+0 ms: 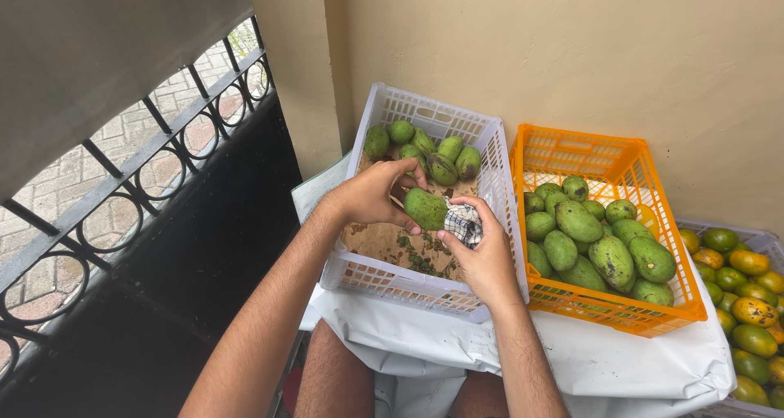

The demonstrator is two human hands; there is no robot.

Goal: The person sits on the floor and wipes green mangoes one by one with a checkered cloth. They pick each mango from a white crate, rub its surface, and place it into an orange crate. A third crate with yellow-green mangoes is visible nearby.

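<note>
At centre frame the left hand (371, 196) is closed around a green mango (425, 208), fingers curled over its top and thumb beneath, holding it above the white crate (490, 153). The right hand (483, 259) is just right of the fruit, pinching a checked cloth (465, 222) between thumb and fingers; the cloth touches the mango's right end.

White crate, centre: a cluster of green mangoes (425, 148) sits against its far wall. The near part of its floor is lined with brown paper (380, 240), with dark green scraps (419, 259) lying on it.

Orange crate (608, 312), right of centre, touching the white one: roughly half filled with green mangoes, some marked with dark spots.

Right edge of frame: a third crate (755, 238), pale in colour, holds mangoes ranging from green to yellow-orange.

All crates rest on a white sheet (621, 365) spread across the lower frame, over the person's bare knees.

Left of frame: a black metal railing (139, 181) with ring pattern, brick paving visible beyond. A beige wall (572, 51) stands behind the crates.
</note>
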